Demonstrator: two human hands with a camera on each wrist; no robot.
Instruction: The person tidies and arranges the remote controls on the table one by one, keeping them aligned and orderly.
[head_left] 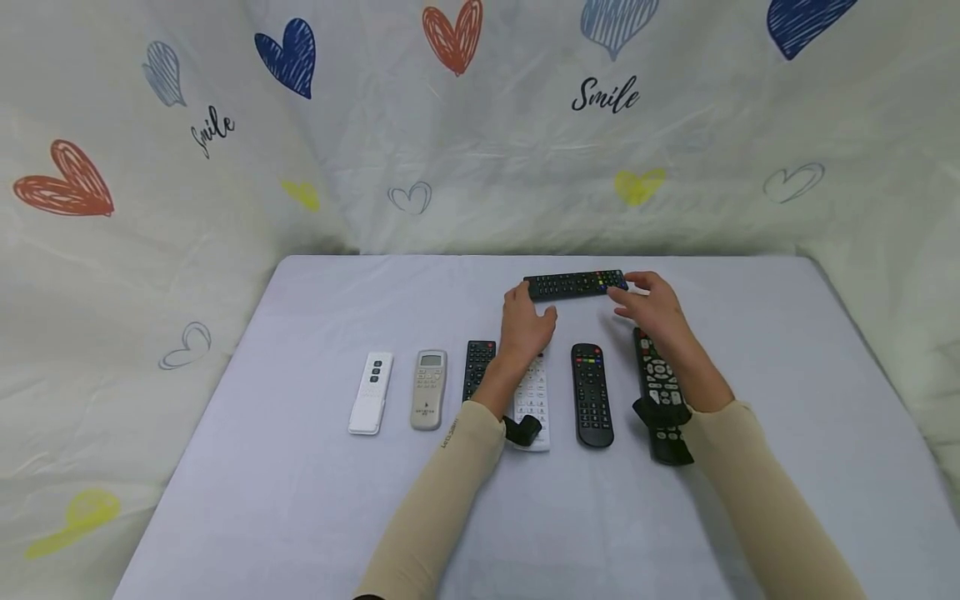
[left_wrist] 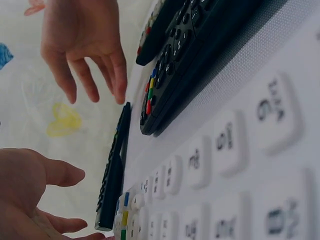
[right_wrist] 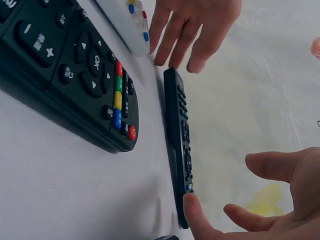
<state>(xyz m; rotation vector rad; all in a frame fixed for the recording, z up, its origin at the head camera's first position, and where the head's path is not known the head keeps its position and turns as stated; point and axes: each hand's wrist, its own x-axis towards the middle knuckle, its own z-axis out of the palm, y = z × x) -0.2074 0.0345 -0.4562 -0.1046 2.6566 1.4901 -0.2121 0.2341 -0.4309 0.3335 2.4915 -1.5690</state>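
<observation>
A black remote control (head_left: 576,285) lies crosswise near the table's back edge, colored buttons toward its right end. At its left end is my left hand (head_left: 527,325), fingertips close to the corner and thumb spread away. My right hand (head_left: 654,310) is over the other end, its fingers parted around that end. In the left wrist view, the left hand (left_wrist: 30,200) has its fingers extended beside the same remote (left_wrist: 111,175). Neither hand curls round it. In the right wrist view, one right fingertip overlaps the lower end of the remote (right_wrist: 179,145).
Nearer me stands a row of remotes: a slim white one (head_left: 371,393), a beige one with a display (head_left: 429,389), a black one (head_left: 478,367), a white one (head_left: 534,387), a rounded black one (head_left: 592,396) and a large black one (head_left: 660,375). My forearms cross above the row.
</observation>
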